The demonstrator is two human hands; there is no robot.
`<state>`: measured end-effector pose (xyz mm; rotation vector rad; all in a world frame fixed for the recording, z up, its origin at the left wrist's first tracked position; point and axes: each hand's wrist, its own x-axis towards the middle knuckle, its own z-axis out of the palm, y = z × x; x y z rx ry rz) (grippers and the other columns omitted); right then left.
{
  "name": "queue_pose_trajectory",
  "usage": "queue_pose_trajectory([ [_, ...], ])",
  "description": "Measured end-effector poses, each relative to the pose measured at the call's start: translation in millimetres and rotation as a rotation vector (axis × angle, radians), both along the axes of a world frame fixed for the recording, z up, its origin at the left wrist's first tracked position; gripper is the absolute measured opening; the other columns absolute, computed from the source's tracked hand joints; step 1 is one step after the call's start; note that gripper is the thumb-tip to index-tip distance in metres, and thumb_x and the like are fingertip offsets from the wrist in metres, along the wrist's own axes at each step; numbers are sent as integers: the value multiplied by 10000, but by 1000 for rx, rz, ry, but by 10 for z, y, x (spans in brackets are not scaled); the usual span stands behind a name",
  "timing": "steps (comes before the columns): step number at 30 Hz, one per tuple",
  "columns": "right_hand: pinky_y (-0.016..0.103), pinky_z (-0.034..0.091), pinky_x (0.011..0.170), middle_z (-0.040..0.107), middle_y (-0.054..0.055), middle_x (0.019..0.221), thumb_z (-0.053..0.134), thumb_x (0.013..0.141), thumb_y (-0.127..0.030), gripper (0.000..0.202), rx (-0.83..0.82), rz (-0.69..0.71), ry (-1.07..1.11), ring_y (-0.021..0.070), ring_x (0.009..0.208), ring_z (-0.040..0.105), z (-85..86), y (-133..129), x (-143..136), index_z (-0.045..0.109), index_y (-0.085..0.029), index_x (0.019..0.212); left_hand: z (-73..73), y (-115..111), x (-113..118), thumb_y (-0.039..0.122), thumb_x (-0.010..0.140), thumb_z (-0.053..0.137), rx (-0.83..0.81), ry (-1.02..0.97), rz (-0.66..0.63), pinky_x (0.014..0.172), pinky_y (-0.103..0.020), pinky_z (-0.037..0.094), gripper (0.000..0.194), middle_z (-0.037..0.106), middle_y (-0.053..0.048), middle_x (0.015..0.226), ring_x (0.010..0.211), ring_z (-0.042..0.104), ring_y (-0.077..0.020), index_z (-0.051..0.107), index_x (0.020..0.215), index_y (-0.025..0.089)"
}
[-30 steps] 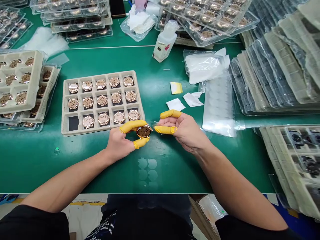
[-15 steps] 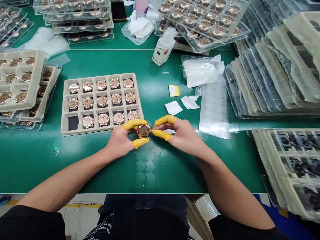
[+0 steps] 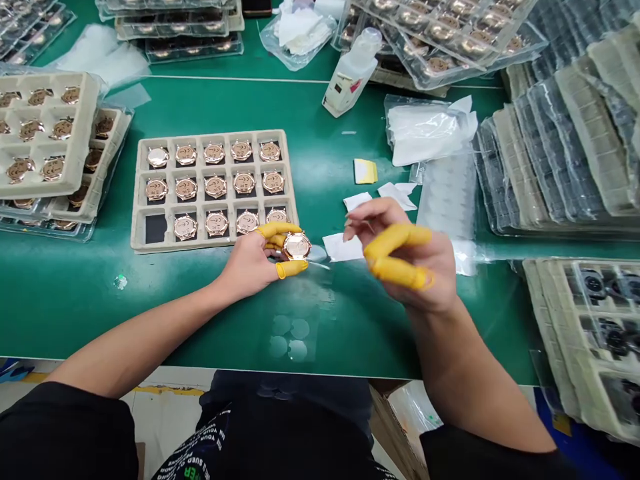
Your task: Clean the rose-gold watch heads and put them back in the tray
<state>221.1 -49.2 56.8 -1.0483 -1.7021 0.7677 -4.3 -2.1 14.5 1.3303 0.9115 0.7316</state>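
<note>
A round rose-gold watch case (image 3: 297,246) is pinched between the thumb and fingers of my left hand (image 3: 260,260), which wears yellow finger covers. It is close to the lower right corner of a beige tray (image 3: 135,200) with rows of similar cases; the tray's lower left compartment holds no case. Raised to the right, my right hand (image 3: 413,257) has its yellow-covered thumb and index finger pressed together; anything between them is too small to make out. Clear round films on a sheet (image 3: 290,338) lie near the table's front edge.
Stacked trays of cases stand at the left (image 3: 90,147) and back. A white bottle (image 3: 351,72), a bag of white wipes (image 3: 425,133), white paper pieces (image 3: 344,248) and a yellow-white packet (image 3: 365,171) lie beyond my hands. Tray stacks (image 3: 555,320) line the right.
My right hand has moved away from the watch case, up and to the right. The case in my left hand now shows a shinier face. The view has shifted slightly.
</note>
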Motion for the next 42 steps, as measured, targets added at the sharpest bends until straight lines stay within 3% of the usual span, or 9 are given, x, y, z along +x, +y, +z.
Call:
queue_pose_trajectory([
  [2, 481, 568, 874, 693, 99, 1181, 630, 945, -528, 279, -95, -129, 71, 268, 1037, 669, -48, 19, -95, 688, -267, 866, -14, -9, -2, 236, 664, 898, 48, 12, 3, 843, -304, 636, 552, 788, -48, 1016, 879, 741, -166, 733, 1190, 206],
  [8, 509, 492, 943, 731, 72, 1029, 694, 907, -392, 137, -52, -324, -398, 279, 1016, 632, -146, 83, 27, 728, -272, 963, -55, -24, -10, 208, 688, 875, 158, -7, -1, 822, -267, 650, 507, 787, -30, 995, 858, 745, -145, 731, 1174, 205],
  [17, 537, 404, 979, 782, 54, 1114, 707, 884, -471, 484, -325, -193, -513, 342, 1169, 605, -67, 17, 112, 614, -307, 1330, -50, -62, -20, 245, 743, 858, 433, -12, -4, 867, -314, 680, 441, 801, -45, 1026, 871, 769, -167, 746, 1165, 183],
  [23, 581, 382, 1032, 763, 74, 1179, 753, 841, -460, 562, -296, -238, -482, 367, 1221, 607, -18, -1, 89, 572, -294, 1346, -73, -64, -30, 246, 760, 857, 468, -16, 22, 867, -302, 681, 433, 805, -45, 1023, 873, 778, -166, 745, 1173, 182],
  [27, 608, 386, 1076, 780, 57, 1040, 747, 853, -509, 582, -409, -195, -368, 339, 1135, 673, -29, 4, 55, 545, -293, 1355, -65, -64, -37, 222, 760, 855, 504, -26, 31, 856, -291, 680, 437, 809, -43, 1028, 867, 781, -161, 744, 1181, 188],
  [31, 507, 498, 983, 774, 40, 925, 788, 807, -547, 644, -545, -145, -176, 288, 993, 720, -40, 30, 26, 559, -272, 1343, -53, -61, -37, 238, 751, 858, 522, 11, 35, 818, -297, 683, 430, 805, -41, 975, 831, 775, -164, 747, 1163, 181],
  [34, 445, 513, 912, 773, 40, 874, 788, 812, -523, 514, -577, -137, -165, 268, 944, 723, -27, 44, 16, 642, -251, 1222, -51, -61, -35, 230, 751, 859, 541, 5, 35, 825, -291, 681, 422, 807, -41, 994, 836, 774, -159, 749, 1155, 181],
  [38, 409, 484, 821, 760, 49, 879, 751, 853, -465, 259, -516, -132, -252, 224, 817, 698, -38, 41, 11, 718, -230, 955, -45, -69, -31, 211, 749, 860, 505, -3, 29, 856, -286, 675, 417, 808, -40, 1033, 863, 775, -156, 753, 1151, 187],
  [42, 472, 416, 890, 756, 64, 967, 692, 915, -323, 99, -195, -168, -494, 246, 915, 648, -49, -1, 50, 745, -242, 897, -17, -51, -9, 225, 701, 889, 275, -34, 12, 852, -285, 664, 477, 803, -47, 1029, 887, 773, -165, 742, 1153, 185],
])
